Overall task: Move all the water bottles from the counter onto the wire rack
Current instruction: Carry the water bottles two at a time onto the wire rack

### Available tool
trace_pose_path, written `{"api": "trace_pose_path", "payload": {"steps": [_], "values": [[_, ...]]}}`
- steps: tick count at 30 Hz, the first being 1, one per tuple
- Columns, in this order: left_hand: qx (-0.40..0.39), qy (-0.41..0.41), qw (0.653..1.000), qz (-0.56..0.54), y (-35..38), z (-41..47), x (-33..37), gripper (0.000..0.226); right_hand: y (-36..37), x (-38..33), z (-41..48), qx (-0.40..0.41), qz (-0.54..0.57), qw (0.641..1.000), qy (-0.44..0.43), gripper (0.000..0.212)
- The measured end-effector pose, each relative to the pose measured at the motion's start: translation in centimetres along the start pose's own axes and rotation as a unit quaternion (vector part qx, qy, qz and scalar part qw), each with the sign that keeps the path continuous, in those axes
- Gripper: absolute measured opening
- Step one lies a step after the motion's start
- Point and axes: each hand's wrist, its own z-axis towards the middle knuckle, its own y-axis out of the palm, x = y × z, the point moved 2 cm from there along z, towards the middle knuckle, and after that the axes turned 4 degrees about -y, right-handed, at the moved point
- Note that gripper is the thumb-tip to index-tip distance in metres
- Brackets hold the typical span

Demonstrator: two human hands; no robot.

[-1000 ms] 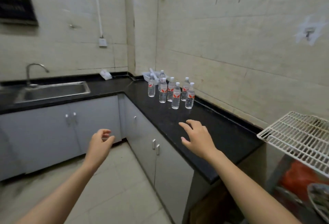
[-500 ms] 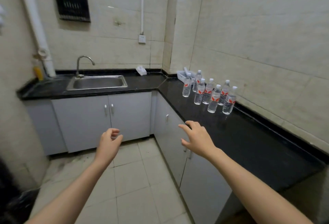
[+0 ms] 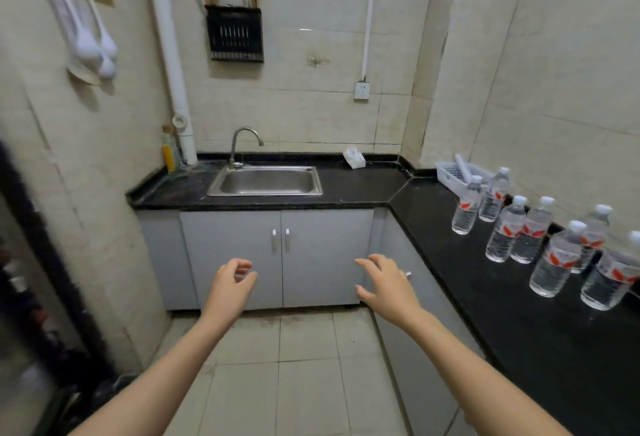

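Table (image 3: 502, 297): black top along my right; wire rack is out of my view.
Bottles (image 3: 505, 238): seven in view, upright, clustered near the wall.
Handling: full and capped, so I judge them fairly heavy; thin plastic should give under a squeeze.
Hold: round the labelled middle, not the cap.
Right hand (image 3: 388, 285): empty, fingers loose, well apart from them.
Left hand (image 3: 230, 285): empty, loosely curled.

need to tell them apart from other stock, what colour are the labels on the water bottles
White with a red mark on the water bottles, seen in the head view.
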Motion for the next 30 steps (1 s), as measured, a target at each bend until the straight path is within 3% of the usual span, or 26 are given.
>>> {"api": "trace_pose_path", "payload": {"steps": [8,15,24,30], "values": [[0.021,-0.069,0.997,0.009,1.6,8.0,-5.5,0.009,6.7,0.4,9.8,-0.088,0.035,0.995,-0.022,0.051],[0.027,-0.072,0.997,0.012,1.8,19.3,-9.1,0.014,10.1,0.6,19.4,-0.099,0.035,0.994,-0.007,0.051],[-0.081,-0.055,0.995,-0.012,4.6,37.1,-8.4,0.02,10.8,1.8,30.0,-0.059,0.036,0.989,0.134,0.051],[-0.175,-0.069,0.982,-0.019,10.4,41.9,-9.4,0.019,12.3,4.8,30.1,-0.069,0.045,0.965,0.25,0.05]]}}
